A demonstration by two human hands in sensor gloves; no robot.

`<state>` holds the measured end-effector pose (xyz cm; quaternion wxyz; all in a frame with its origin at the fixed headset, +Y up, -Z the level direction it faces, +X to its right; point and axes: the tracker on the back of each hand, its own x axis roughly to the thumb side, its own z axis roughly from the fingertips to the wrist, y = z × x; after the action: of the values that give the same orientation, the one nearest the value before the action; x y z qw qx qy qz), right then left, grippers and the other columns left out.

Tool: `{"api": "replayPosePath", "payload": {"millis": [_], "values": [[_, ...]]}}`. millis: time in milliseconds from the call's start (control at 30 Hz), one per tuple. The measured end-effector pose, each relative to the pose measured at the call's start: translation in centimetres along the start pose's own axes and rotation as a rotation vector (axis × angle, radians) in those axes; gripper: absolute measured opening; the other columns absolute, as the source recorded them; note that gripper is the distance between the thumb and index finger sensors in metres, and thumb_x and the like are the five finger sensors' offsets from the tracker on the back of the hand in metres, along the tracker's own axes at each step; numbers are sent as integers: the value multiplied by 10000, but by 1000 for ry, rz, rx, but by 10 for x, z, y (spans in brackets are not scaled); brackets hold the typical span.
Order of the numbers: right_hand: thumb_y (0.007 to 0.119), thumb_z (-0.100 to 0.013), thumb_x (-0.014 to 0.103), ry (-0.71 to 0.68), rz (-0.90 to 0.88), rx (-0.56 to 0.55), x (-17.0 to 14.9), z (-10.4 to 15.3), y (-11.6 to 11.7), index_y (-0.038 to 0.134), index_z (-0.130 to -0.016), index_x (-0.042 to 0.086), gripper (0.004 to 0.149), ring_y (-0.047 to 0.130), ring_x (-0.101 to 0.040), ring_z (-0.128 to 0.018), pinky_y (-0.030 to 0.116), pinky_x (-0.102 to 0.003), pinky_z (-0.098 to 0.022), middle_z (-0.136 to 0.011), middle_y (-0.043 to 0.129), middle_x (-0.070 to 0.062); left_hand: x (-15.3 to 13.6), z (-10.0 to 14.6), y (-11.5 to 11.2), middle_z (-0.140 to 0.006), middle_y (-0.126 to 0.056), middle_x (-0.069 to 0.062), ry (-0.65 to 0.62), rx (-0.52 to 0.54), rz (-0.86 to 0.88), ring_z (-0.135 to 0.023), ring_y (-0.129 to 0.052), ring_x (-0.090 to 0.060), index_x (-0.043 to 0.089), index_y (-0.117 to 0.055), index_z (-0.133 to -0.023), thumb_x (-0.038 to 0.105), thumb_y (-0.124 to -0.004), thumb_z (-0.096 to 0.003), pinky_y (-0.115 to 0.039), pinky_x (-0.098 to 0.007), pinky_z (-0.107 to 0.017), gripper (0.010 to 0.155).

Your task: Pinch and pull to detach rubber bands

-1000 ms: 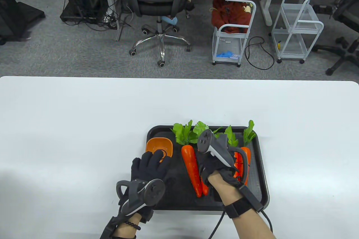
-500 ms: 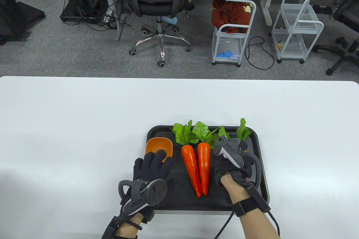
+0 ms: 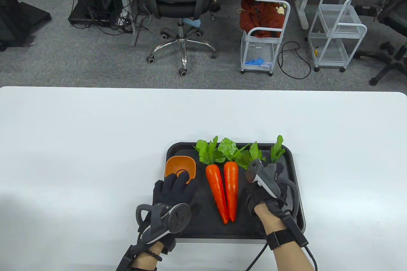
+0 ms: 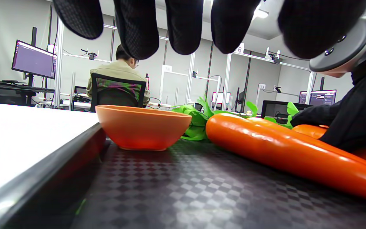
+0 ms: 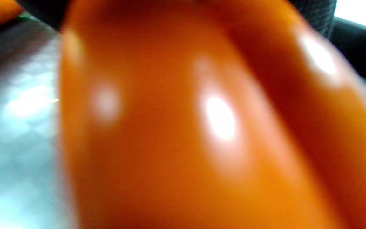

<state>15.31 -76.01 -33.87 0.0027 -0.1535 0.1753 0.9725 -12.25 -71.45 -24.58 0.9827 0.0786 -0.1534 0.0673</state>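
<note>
Office floor behind, chairs and carts; white counter (image 3: 95, 144) in front of me, black tray (image 3: 178, 229) on it.

Rubber bands: none visible in any view right now. If one remains, I judge it sits on the carrots under my right hand (image 3: 265, 193), which covers the bundle at the tray's right side. Right wrist view is a blur of orange, so the carrot is very close; whether my fingers are pinching anything I cannot tell.

Two loose carrots (image 3: 222, 190) lie side by side mid-tray, apparently unbound.

Left hand (image 3: 173, 190) spread flat, fingers apart, resting at the near edge of the orange bowl (image 3: 179, 164), gripping nothing.

Step in hand, my guess: working the last bundle. Next: find the band, pinch, pull toward the carrot tips.
</note>
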Motion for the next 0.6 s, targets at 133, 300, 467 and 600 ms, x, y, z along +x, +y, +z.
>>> {"api": "replayPosePath", "payload": {"millis": [133, 300, 467, 600], "values": [[747, -511, 581, -23, -95, 2, -8, 3, -4, 121, -1062, 289, 884, 747, -583, -736, 811, -544, -442, -1043, 77, -318, 1, 0, 0, -1264, -614, -46, 0, -1, 10, -1105, -701, -446, 389, -612, -1080, 651, -674, -458, -592, -712, -747, 678], [747, -511, 581, -96, -258, -24, -17, 12, -15, 121, -1064, 284, 886, 750, -588, -731, 811, -547, -438, -1042, 79, -321, 1, -2, -3, -1259, -626, -43, 5, -14, 44, -1101, -711, -439, 388, -615, -1079, 649, -676, -459, -597, -709, -746, 676], [751, -514, 578, -200, -472, -69, -24, 28, -26, 128, -1069, 277, 887, 756, -595, -720, 812, -550, -431, -1042, 84, -327, 2, -3, -5, -1220, -701, -39, 19, -10, 93, -1071, -766, -407, 392, -639, -1064, 628, -691, -464, -624, -692, -741, 646], [752, -516, 580, -307, -608, -104, -25, 42, -32, 138, -1073, 272, 885, 763, -594, -716, 817, -547, -425, -1040, 98, -335, 2, -3, -6, -1190, -742, -37, 29, -7, 158, -1041, -807, -383, 392, -645, -1058, 615, -702, -467, -642, -678, -736, 634]]}}
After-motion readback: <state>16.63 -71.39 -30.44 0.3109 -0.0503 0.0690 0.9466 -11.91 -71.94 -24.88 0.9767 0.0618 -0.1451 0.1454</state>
